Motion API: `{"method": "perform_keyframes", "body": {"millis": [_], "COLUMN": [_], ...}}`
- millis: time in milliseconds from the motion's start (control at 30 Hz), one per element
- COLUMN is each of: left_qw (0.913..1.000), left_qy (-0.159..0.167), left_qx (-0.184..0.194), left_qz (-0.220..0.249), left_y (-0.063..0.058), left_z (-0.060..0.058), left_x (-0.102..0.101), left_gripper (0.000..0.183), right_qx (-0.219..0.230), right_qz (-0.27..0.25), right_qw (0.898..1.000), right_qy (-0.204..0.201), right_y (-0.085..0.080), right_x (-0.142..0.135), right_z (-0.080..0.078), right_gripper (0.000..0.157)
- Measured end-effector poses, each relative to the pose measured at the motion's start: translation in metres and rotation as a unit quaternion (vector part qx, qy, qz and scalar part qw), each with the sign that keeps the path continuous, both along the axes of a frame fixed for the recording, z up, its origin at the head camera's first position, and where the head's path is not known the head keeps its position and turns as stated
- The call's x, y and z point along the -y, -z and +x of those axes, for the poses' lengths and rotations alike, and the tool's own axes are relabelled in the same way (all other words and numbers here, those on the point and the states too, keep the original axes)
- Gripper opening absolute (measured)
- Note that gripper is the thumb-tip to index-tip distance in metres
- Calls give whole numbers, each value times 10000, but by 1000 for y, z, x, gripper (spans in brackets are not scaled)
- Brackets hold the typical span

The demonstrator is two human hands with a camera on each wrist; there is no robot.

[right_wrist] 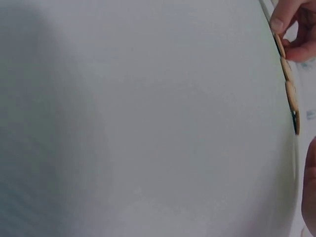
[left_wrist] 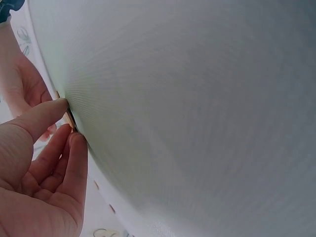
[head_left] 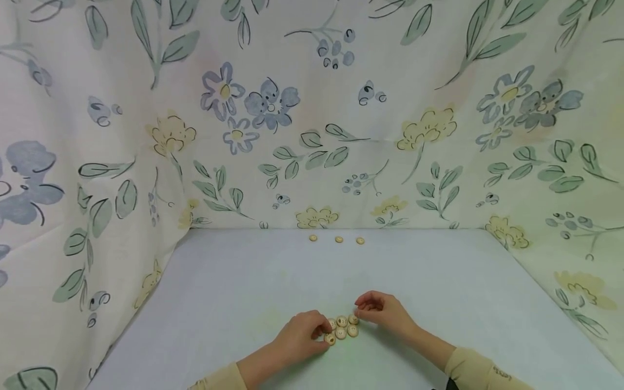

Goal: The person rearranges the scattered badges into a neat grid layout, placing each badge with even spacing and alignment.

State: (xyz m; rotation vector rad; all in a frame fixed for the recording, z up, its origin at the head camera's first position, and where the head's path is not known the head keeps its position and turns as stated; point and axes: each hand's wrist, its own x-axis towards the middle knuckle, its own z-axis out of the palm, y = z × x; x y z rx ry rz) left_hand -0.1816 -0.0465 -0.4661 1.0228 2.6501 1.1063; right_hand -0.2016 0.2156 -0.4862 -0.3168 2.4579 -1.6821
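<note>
Several round wooden discs [head_left: 340,333] with small drawn faces lie in two close rows on the white table. My left hand [head_left: 301,337] is at the left end of these rows. Its thumb and fingertips close on opposite edges of a wooden disc [right_wrist: 280,45], seen edge-on in the right wrist view. At the other end, my right hand [head_left: 385,313] hovers low with loosely bent fingers, its fingertips beside the upper right disc [head_left: 353,319]. Nothing shows between them. In the left wrist view, the left hand [left_wrist: 44,163] partly covers the discs.
Toward the table's [head_left: 234,281] back edge, three more discs lie in a loose row: a left one [head_left: 313,238], a middle one [head_left: 338,239] and a right one [head_left: 360,241]. A floral curtain [head_left: 312,162] hangs behind and along both sides.
</note>
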Motion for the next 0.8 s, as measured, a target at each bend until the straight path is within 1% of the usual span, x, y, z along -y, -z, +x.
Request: {"method": "perform_keyframes", "body": {"millis": [167, 300, 400, 533, 667, 800], "left_qw": [10000, 10000, 9999, 9998, 9999, 9998], "left_qy": [44, 63, 83, 98, 115, 144], "left_qx": [68, -6, -127, -143, -86, -90], "left_qz": [37, 40, 47, 58, 85, 75], "left_y": [-1, 0, 2, 2, 2, 2], "left_z": [0, -1, -2, -3, -3, -2], "left_x": [0, 0, 1, 1, 1, 1], "left_gripper": [15, 15, 15, 14, 15, 15], "right_qx": [-96, -349, -607, -805, -941, -984], "right_qz": [206, 483, 654, 749, 868, 972], "right_qw": [9997, 9982, 9960, 9939, 9918, 9904], "right_qy": [-53, -92, -72, -24, -18, -51], "right_y": [-3, -1, 0, 2, 4, 3], "right_x": [3, 4, 5, 6, 7, 8], "right_z": [9, 14, 16, 17, 17, 18], "right_gripper": [27, 25, 25, 26, 26, 25]}}
